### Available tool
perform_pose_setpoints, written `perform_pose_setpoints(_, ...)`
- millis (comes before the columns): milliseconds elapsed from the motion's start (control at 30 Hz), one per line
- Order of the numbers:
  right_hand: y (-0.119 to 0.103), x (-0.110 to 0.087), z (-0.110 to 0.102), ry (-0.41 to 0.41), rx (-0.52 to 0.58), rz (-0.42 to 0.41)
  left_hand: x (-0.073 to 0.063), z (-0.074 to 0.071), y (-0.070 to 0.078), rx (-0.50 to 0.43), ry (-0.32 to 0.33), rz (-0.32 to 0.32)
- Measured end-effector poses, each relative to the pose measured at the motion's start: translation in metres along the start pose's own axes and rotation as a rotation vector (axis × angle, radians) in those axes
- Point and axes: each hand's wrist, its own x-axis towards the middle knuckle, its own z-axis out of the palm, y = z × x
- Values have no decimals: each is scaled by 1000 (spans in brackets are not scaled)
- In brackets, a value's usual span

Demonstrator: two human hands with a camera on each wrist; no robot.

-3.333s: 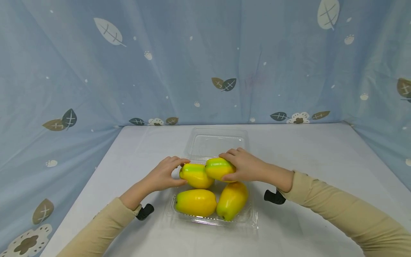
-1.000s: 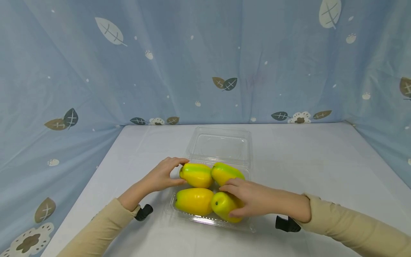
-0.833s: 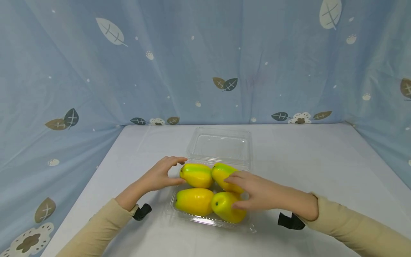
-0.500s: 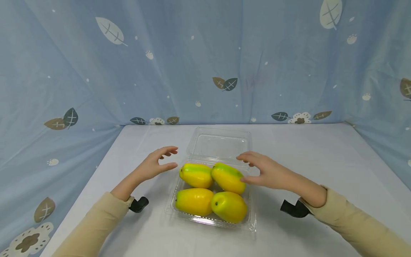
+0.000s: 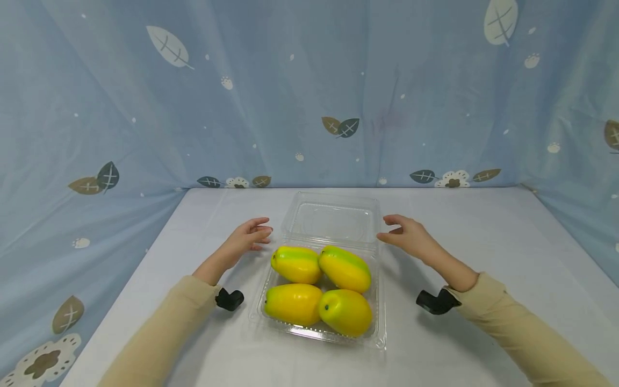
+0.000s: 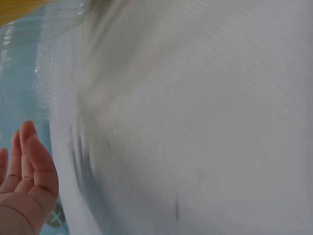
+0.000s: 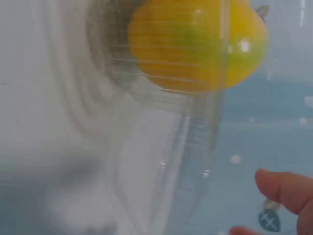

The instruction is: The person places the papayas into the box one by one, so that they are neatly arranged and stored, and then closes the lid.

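A clear plastic clamshell box (image 5: 314,334) lies unfolded on the table, its lid (image 5: 331,217) laid back toward the curtain. Inside sit several yellow-green papayas in two rows: a back left papaya (image 5: 296,264), a back right papaya (image 5: 345,269), a front left papaya (image 5: 293,304) and a front right papaya (image 5: 345,313). My left hand (image 5: 244,240) is raised just left of the hinge, fingers loosely bent, holding nothing. To the right of the lid, my right hand (image 5: 408,234) has thumb and fingers apart. The right wrist view shows a papaya (image 7: 195,44) through the box wall.
The table (image 5: 474,242) has a white cover. Behind and at the sides hangs a blue curtain (image 5: 271,97) printed with leaves. A black wrist mount (image 5: 229,299) is at the left cuff, another black mount (image 5: 437,301) at the right.
My right hand let go of a back papaya, shifted the front right one, then released it and moved to the lid's right. My left hand left the back left papaya and drew up and away.
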Motion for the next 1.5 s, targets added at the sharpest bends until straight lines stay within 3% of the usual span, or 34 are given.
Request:
perform_pose_setpoints(100,6,5,4,-53,39,94,6,6,0,-60,-10,-50)
perform_pose_setpoints(267,12,11,14,-132,178,211,14,14,3,-79,-19,-96)
perform_pose_setpoints(467,14,12,24,-186,297,260,23,22,6,-77,-21,-130)
perform_pose_setpoints(867,16,15,27,-184,402,248,32,27,7,-63,53,-165)
perform_pose_setpoints(1200,9,14,21,-109,385,194,28,20,17,-49,66,-98)
perform_pose_setpoints(1500,-9,6,2,-53,403,114,22,7,31,75,48,-5)
